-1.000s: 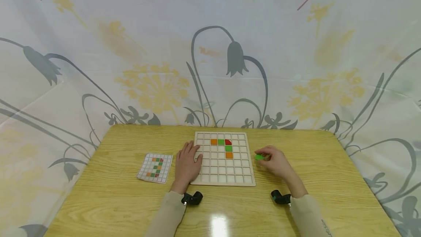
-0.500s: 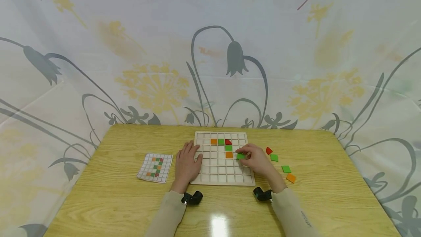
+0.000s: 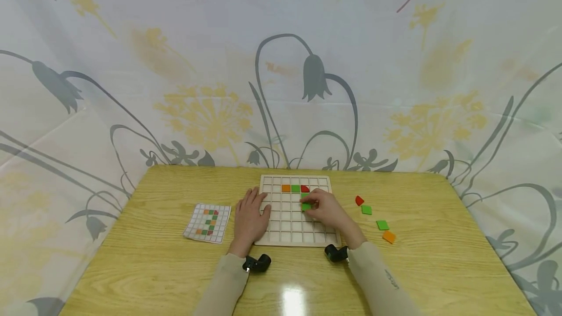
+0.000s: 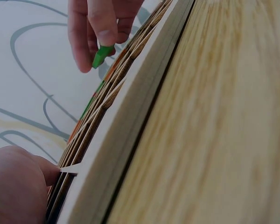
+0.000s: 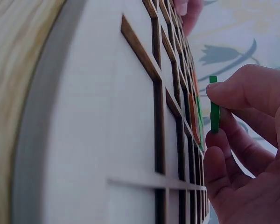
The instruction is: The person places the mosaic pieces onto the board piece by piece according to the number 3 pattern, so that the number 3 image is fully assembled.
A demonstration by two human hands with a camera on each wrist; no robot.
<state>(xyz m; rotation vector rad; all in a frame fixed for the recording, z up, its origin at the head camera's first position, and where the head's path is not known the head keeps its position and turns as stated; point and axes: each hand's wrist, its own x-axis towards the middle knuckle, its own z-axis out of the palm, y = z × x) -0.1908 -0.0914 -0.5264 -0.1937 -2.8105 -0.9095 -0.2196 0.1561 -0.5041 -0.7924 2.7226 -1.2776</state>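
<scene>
My right hand (image 3: pixel 327 208) pinches a green square tile (image 5: pixel 214 105) between thumb and fingers, held just over the pale wooden grid board (image 3: pixel 283 226). In the left wrist view this tile hangs tilted above the cells. On the board's upper rows sit an orange tile (image 3: pixel 286 188), a green tile (image 3: pixel 295 188) and a red rounded tile (image 3: pixel 305 188). Below the red one, another green tile is partly covered by my right hand. An orange tile (image 5: pixel 194 116) under the held one shows in the right wrist view. My left hand (image 3: pixel 251 218) rests flat on the board's left edge, fingers extended.
A paper card (image 3: pixel 207 223) printed with a coloured grid pattern lies left of the board. To the right are loose tiles: a red one (image 3: pixel 359 201), two green, the nearer (image 3: pixel 382 225), and an orange one (image 3: pixel 389 237). A flower-printed curtain (image 3: pixel 281 87) hangs behind the table.
My right hand has carried the green tile leftward from beside the board to above its filled column, uncovering the loose tiles on the right. The left hand has stayed in place.
</scene>
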